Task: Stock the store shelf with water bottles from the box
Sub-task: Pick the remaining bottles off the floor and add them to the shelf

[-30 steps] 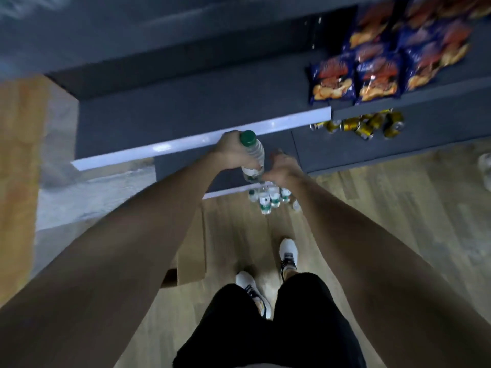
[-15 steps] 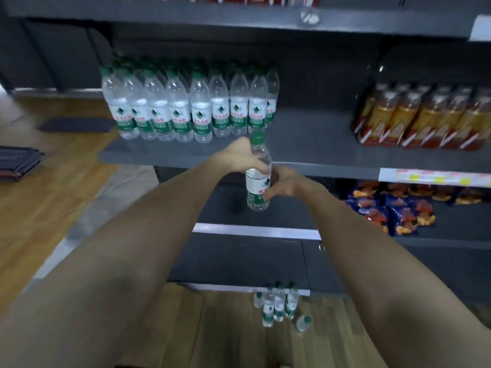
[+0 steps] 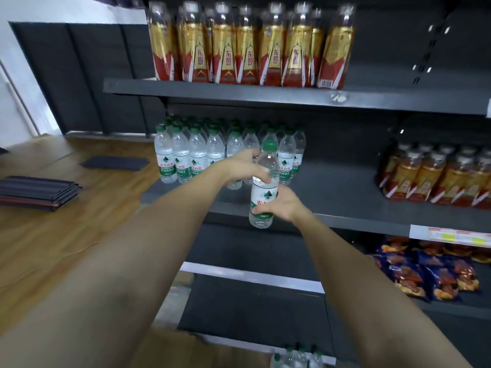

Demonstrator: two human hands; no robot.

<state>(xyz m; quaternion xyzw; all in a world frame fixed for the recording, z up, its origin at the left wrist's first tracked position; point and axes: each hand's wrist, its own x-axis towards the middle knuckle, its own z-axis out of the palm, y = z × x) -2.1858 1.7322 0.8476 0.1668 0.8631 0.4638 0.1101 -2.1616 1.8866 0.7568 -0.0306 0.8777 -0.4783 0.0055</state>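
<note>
The dark store shelf stood before me, its left half packed with water bottles. My left hand curled round the shoulder of one bottle; my right hand gripped its label, holding it upright just in front of the shelf's edge. Set down carelessly, I judged, it could knock the front row over.

- A wooden floor is seen at the left.
- A white wall is met by dark panels at the far left.
- Dark mats are stacked on the floor, and a single mat is laid farther back.
- Dark grey shelving is ranged across the right, with a pale strip on a lower edge.
- Soft, even light is cast.
</note>
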